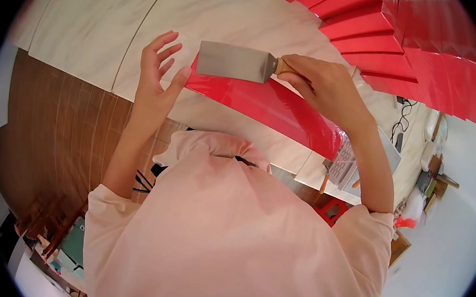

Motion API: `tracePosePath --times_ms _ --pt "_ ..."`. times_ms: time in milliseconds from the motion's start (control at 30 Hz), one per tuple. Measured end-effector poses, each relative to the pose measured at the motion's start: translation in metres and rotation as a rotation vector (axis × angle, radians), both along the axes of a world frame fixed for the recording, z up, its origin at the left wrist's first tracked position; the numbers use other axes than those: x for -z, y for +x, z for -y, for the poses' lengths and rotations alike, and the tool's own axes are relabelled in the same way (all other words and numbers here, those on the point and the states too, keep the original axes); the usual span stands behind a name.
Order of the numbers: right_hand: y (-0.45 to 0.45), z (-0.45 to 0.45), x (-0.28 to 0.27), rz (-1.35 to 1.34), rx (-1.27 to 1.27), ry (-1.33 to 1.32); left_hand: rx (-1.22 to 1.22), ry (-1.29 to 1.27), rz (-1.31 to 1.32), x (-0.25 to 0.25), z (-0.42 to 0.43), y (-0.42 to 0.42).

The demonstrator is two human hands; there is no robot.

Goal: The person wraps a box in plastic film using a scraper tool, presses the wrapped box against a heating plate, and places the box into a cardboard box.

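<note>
My right hand (320, 85) is wrapped round the wooden handle of a cleaver-like tool (233, 61) with a broad grey metal blade. The blade points left and lies over one end of a long red glossy packet (275, 109) on the pale marbled table (91, 17). My left hand (161, 74) is just left of the blade, fingers spread and holding nothing, its thumb near the packet's left end. Whether the blade touches the packet I cannot tell.
Many red glossy packets (367, 35) lie overlapped in a fan at the upper right. A white device with keys (341, 163), a black cable (403, 120) and a red stool (331, 210) are at the right. Wooden flooring (54, 115) shows at the left.
</note>
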State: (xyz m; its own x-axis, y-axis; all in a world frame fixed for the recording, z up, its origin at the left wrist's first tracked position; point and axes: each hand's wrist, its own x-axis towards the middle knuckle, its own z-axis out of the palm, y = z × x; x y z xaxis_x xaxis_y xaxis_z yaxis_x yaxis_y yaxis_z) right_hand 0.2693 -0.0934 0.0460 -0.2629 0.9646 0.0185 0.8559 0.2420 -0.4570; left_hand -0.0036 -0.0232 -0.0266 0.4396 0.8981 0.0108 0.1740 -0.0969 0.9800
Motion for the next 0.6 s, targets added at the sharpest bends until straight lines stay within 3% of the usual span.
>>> tracePosePath --times_ms 267,333,400,467,600 --pt "-0.014 0.007 0.002 0.074 0.090 0.085 0.051 -0.253 0.214 0.010 -0.005 -0.008" --pt "-0.023 0.010 0.001 0.014 0.227 0.149 0.138 -0.396 0.161 0.007 -0.011 -0.015" --pt "-0.023 0.018 0.002 0.027 0.269 0.151 0.127 -0.385 0.122 0.017 -0.013 -0.016" --pt "-0.034 0.033 -0.002 -0.117 0.502 0.173 0.108 -0.384 0.078 0.015 -0.017 -0.022" --pt "-0.062 0.061 -0.026 -0.262 0.372 -0.206 0.116 -0.429 0.075 0.015 -0.024 -0.024"
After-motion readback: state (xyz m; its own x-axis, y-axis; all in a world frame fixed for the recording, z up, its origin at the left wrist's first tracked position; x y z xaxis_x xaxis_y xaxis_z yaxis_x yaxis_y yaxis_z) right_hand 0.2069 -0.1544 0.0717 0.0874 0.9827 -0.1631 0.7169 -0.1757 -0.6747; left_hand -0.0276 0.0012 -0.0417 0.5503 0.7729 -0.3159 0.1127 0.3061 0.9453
